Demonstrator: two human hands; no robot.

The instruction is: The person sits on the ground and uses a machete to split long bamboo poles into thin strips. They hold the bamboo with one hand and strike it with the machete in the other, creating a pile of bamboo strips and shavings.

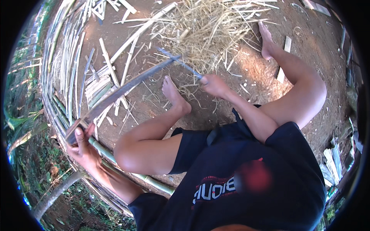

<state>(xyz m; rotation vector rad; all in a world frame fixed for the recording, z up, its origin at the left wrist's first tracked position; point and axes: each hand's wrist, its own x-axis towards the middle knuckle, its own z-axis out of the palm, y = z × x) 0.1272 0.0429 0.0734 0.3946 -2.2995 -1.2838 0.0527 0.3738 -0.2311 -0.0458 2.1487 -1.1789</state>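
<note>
My left hand [85,145] is closed around the near end of a long, flat, greyish bamboo strip [129,85]. The strip slants up and to the right, away from me, raised above the ground. In my right hand [215,85] is a knife [184,65], gripped by its handle, which the fingers mostly cover. Its narrow bluish blade points up and left and crosses the strip's far end; whether the two touch I cannot tell. Beneath the blade's far side lies a heap of pale shavings [204,29].
Split bamboo pieces [101,86] lie stacked beyond my left knee. Long thin bamboo strips [71,57] spread along the left side. A green bamboo pole [142,178] runs beside my left leg. My bare feet rest on the dirt, and a pale slat [284,57] lies by my right shin.
</note>
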